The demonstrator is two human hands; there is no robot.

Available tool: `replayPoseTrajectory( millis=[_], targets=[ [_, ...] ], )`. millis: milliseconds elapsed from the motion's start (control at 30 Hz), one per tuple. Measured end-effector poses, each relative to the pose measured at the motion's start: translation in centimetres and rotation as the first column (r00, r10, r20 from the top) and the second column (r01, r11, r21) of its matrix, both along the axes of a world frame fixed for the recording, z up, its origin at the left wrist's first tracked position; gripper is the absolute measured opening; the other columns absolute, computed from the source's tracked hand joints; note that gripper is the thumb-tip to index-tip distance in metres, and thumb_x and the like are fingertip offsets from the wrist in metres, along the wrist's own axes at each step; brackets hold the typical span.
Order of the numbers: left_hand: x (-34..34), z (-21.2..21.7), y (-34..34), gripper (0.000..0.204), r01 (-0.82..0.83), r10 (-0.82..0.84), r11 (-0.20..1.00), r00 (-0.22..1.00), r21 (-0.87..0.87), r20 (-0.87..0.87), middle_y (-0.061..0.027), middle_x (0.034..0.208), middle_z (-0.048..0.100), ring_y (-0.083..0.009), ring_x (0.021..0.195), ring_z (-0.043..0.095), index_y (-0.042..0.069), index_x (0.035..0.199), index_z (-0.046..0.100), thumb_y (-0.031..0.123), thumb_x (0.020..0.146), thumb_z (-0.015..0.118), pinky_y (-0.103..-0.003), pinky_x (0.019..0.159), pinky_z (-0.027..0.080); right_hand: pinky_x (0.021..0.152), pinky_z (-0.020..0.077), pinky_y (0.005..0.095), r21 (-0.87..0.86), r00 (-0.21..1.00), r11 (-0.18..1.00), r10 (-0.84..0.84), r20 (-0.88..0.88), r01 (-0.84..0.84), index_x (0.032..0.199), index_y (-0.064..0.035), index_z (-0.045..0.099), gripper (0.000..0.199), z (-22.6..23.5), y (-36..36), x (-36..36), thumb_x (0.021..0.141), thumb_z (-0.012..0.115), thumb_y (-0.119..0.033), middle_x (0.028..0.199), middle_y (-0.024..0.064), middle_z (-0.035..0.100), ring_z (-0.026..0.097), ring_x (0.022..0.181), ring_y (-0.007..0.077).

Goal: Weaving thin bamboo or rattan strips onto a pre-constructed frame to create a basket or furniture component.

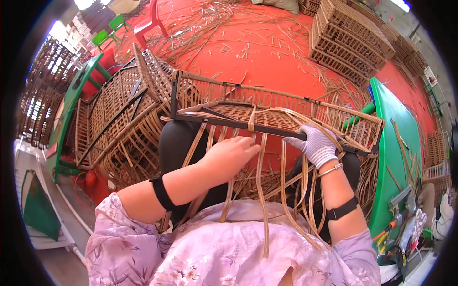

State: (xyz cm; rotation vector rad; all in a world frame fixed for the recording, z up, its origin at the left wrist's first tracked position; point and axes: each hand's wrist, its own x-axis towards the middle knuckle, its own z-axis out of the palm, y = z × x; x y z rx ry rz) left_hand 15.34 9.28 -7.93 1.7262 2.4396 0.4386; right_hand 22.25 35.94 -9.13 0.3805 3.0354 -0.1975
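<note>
Across my knees rests a shallow woven rattan tray (281, 119) with a dark metal frame (217, 122) and slatted sides. Long pale rattan strips (261, 190) hang from its near edge toward my lap. My left hand (233, 153) is bare, its fingers bent and pressed together beside a strip just below that edge; what lies under the fingertips is hidden. At the right part of the near edge, my right hand (317, 144), in a grey-white glove, closes round a rattan strip (288, 113) that arches over the tray. Its thumb points left along the frame.
Large rattan crates stand at my left (129, 100) and stacked at the back right (350, 40). A green table (393, 143) with tools is on my right, another green panel (78, 102) on the left. Loose strips litter the red floor (257, 47). A red chair (151, 24) stands behind.
</note>
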Motion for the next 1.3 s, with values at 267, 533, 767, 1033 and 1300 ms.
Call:
replayPoseTrajectory(
  millis=[267,533,767,1033,1300],
  targets=[
    [-1.1,-1.3,0.9,0.039,0.086,-0.086,0.996,0.987,-0.002,-0.139,-0.0102,0.118,0.056,-0.0273,0.112,0.055,0.008,0.117,0.058,0.011,0.079,0.063,-0.039,0.091,0.049,0.071,0.0489,0.0447,-0.011,0.998,1.000,0.013,-0.068,-0.013,0.072,-0.0083,0.061,0.077,0.0,-0.2,0.3,0.069,0.050,-0.084,0.072,0.0122,0.063,0.064,0.073,0.0306],
    [-0.1,-1.0,1.1,0.034,-0.343,0.144,0.901,0.812,0.264,0.566,-0.0195,0.120,0.060,-0.0364,0.113,0.057,0.004,0.132,0.041,0.014,0.100,0.046,-0.041,0.092,0.048,0.070,0.0486,0.0439,-0.029,1.000,1.000,-0.009,-0.019,0.009,0.071,-0.0087,0.061,0.079,0.1,-0.1,0.1,0.068,0.048,-0.086,0.072,0.0119,0.063,0.064,0.072,0.0304],
    [0.1,-0.9,0.5,0.025,-0.317,0.144,0.904,0.857,0.287,0.494,-0.0190,0.112,0.063,-0.0367,0.107,0.060,0.003,0.122,0.049,0.014,0.100,0.044,-0.042,0.092,0.047,0.068,0.0479,0.0405,0.008,0.998,1.000,0.006,-0.066,-0.006,0.078,-0.0093,0.066,0.076,-0.4,0.3,0.3,0.068,0.052,-0.083,0.072,0.0095,0.064,0.063,0.071,0.0274],
    [-0.4,-1.1,2.4,0.035,-0.378,-0.053,0.831,0.676,0.407,0.735,-0.0145,0.092,0.064,-0.0227,0.083,0.063,-0.003,0.095,0.062,0.022,0.104,0.038,-0.034,0.086,0.049,0.069,0.0481,0.0418,0.012,0.999,1.000,-0.009,-0.036,0.010,0.079,-0.0101,0.066,0.074,0.0,-0.1,0.4,0.068,0.054,-0.082,0.073,0.0096,0.065,0.064,0.072,0.0283],
    [3.2,0.1,3.2,0.051,-0.618,0.041,0.761,0.346,0.195,0.937,0.0017,0.053,0.045,-0.0073,0.049,0.040,0.008,0.059,0.049,0.034,0.103,0.042,-0.023,0.047,0.031,0.071,0.0481,0.0442,-0.006,0.999,0.999,-0.034,0.040,0.035,0.077,-0.0060,0.064,0.077,0.6,-0.5,-0.2,0.069,0.053,-0.082,0.074,0.0146,0.063,0.063,0.074,0.0329]
  ],
)
